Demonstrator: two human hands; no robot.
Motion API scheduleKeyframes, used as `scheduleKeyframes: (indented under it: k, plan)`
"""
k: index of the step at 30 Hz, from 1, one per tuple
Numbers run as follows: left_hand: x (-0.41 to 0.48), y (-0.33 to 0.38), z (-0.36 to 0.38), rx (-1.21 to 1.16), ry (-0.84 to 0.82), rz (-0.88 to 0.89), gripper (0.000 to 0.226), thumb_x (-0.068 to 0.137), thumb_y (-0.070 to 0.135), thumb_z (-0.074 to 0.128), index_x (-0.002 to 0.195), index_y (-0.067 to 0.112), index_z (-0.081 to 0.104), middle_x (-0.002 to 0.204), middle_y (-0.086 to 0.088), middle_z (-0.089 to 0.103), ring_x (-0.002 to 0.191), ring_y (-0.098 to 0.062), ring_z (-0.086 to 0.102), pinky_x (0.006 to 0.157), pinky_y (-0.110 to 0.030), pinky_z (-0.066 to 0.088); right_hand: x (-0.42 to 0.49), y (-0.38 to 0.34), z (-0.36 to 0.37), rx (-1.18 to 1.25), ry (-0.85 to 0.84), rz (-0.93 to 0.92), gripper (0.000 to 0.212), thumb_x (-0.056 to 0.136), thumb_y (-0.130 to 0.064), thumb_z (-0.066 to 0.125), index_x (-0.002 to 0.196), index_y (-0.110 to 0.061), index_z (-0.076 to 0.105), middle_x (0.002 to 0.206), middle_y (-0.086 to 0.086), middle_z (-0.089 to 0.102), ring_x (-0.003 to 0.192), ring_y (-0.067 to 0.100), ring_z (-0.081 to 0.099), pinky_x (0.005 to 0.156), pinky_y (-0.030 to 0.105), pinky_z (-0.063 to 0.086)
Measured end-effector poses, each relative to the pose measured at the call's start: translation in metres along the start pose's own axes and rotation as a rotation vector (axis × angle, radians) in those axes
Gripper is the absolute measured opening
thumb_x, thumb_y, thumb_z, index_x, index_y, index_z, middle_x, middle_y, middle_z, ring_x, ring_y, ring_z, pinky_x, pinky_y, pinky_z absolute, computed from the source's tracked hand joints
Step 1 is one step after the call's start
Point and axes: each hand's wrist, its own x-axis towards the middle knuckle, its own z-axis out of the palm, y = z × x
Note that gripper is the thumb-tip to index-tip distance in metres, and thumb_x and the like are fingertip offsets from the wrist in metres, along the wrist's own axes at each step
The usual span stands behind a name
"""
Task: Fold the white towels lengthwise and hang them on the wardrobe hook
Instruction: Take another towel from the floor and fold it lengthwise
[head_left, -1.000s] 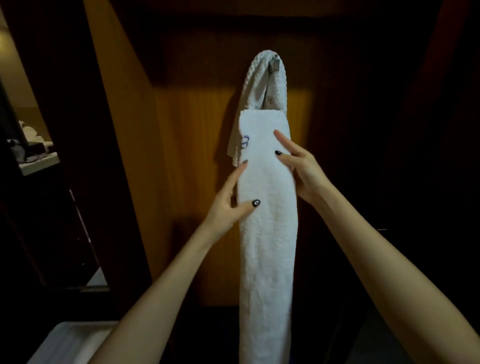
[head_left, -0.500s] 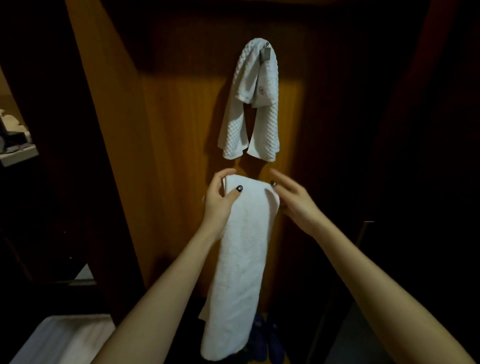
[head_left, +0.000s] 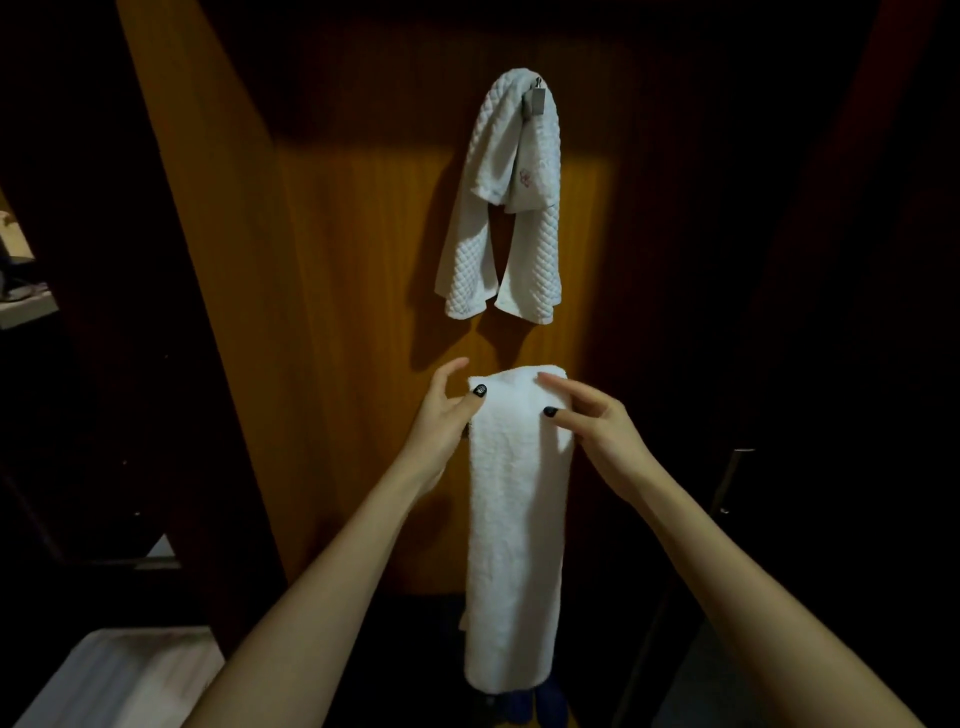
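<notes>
Hook (head_left: 537, 101): a small metal peg high on the wooden wardrobe panel (head_left: 337, 312), and the reference for every place below.
Quilted towel (head_left: 498, 249): white, draped over the hook, with two ends hanging side by side straight beneath it; a small pale mark shows on the shorter inner flap.
Plain towel (head_left: 514, 519): white, folded into a long narrow strip and held upright directly below the hook. Its top edge is a little under the quilted towel's ends, not touching them, and it hangs free down to its lower end.
Left hand (head_left: 441, 415): below the hook and slightly left, at the plain towel's upper left corner. The thumb lies on the front and the fingers curl behind the edge, pinching the cloth.
Right hand (head_left: 592, 421): below the hook and slightly right, at the plain towel's upper right corner. The forefinger and thumb lie on the front and the other fingers are loosely bent; I cannot tell whether it pinches the cloth or only touches it.
Handle (head_left: 730, 480): a thin metal bar on the dark door, far below and right of the hook.
White surface (head_left: 119, 675): far below and left of the hook, at the bottom corner.
</notes>
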Motion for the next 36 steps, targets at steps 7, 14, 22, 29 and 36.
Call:
scheduleKeyframes:
  k: [7,14,22,29,36]
  plan:
    - [0.006,0.015,0.007,0.162,-0.135,0.211,0.057,0.098,0.016,0.051,0.142,0.044,0.029,0.074,-0.027,0.062,0.071,-0.025,0.061,0.068,-0.021,0.051,0.002,-0.013,-0.007,0.186,0.033,0.018,0.042,0.088,0.004,0.061,0.119,-0.023,0.070,0.122,-0.001,0.068,0.108,0.018,0.067,0.081,0.028,0.057]
    - [0.010,0.023,0.016,0.130,-0.174,0.263,0.060,0.099,0.014,0.050,0.138,0.054,0.029,0.067,-0.013,0.055,0.061,-0.025,0.052,0.056,-0.028,0.045,0.005,-0.021,-0.012,0.193,0.019,0.020,0.041,0.092,0.000,0.057,0.119,-0.029,0.068,0.122,-0.008,0.067,0.113,0.015,0.064,0.089,0.029,0.055]
    - [0.018,0.034,0.021,0.244,-0.211,0.353,0.054,0.099,0.013,0.049,0.138,0.048,0.038,0.091,-0.005,0.046,0.084,-0.019,0.039,0.076,-0.036,0.039,-0.008,-0.023,-0.006,-0.435,0.354,-0.176,0.032,0.095,-0.032,0.058,0.126,-0.028,0.062,0.108,-0.013,0.066,0.101,0.002,0.061,0.082,0.020,0.051]
    - [0.016,0.032,0.021,0.037,-0.098,0.143,0.039,0.098,0.017,0.051,0.135,0.028,0.042,0.096,-0.005,0.070,0.082,-0.014,0.070,0.066,-0.023,0.054,-0.008,-0.024,-0.006,-0.016,0.181,-0.071,0.032,0.090,-0.010,0.065,0.117,-0.028,0.067,0.115,-0.002,0.068,0.103,0.013,0.067,0.075,0.025,0.057]
    - [0.007,0.008,0.018,-0.476,0.173,-0.086,0.014,0.094,0.001,0.051,0.100,0.013,0.049,0.096,-0.006,0.063,0.078,-0.011,0.063,0.061,-0.024,0.052,0.000,-0.028,-0.002,-0.005,0.161,-0.128,0.035,0.089,-0.005,0.059,0.104,-0.034,0.072,0.100,-0.007,0.069,0.086,0.009,0.064,0.067,0.023,0.051]
